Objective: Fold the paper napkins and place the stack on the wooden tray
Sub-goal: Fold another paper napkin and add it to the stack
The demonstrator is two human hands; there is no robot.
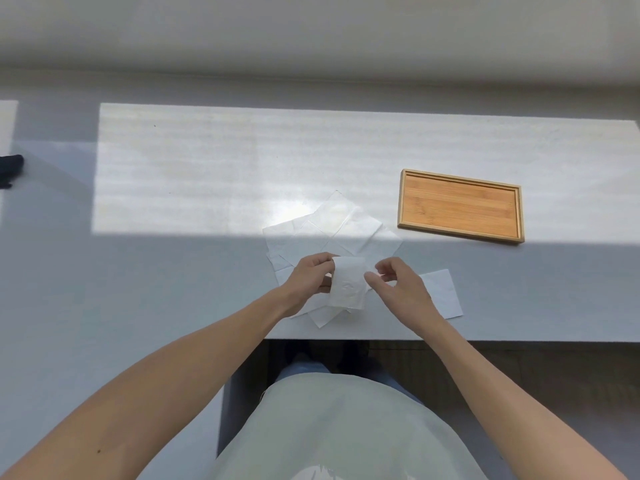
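My left hand point(310, 280) pinches the left edge of a small folded white napkin point(348, 284), held just above the table near its front edge. Just right of that napkin, my right hand point(401, 289) has thumb and fingers curled and apart; I cannot tell if they touch it. Underneath and behind lies a loose pile of unfolded white napkins point(332, 226). Another flat napkin point(443, 292) lies partly under my right hand. The wooden tray point(460, 206) sits to the right and farther back, with nothing in it.
The white table point(207, 168) is lit by a bright patch of sunlight across its far half. A dark object point(10, 168) lies at the far left edge. The table's front edge runs just below my hands.
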